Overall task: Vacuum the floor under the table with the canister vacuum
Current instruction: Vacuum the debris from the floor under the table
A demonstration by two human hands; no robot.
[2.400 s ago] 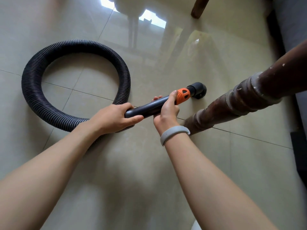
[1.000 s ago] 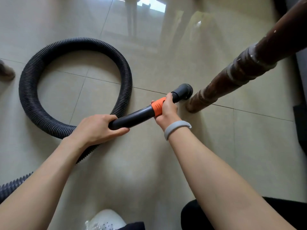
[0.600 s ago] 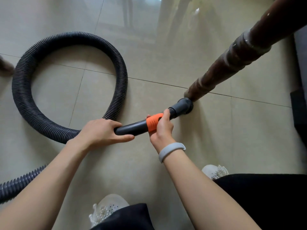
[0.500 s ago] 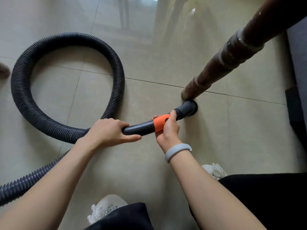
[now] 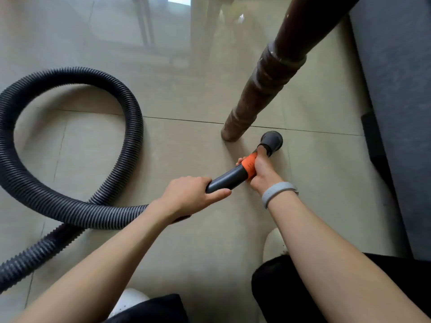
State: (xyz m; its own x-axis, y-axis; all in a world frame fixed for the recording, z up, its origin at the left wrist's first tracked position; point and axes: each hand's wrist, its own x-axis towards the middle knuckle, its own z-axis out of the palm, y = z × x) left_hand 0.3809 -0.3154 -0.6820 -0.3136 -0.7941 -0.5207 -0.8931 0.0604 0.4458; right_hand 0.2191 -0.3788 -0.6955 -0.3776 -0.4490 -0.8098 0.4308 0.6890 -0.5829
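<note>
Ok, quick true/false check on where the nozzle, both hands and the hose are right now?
1. The round nozzle sits on the floor to the right of the table leg. True.
2. The right hand grips the orange collar. True.
3. The left hand hangs free. False: it grips the dark wand.
4. The hose lies straight. False: it curls in a loop on the tiles.

left hand (image 5: 189, 197) grips wand (image 5: 227, 179) | right hand (image 5: 262, 170) on orange collar (image 5: 249, 166) | nozzle (image 5: 271, 141) on floor — beside table leg (image 5: 261, 89)
</note>
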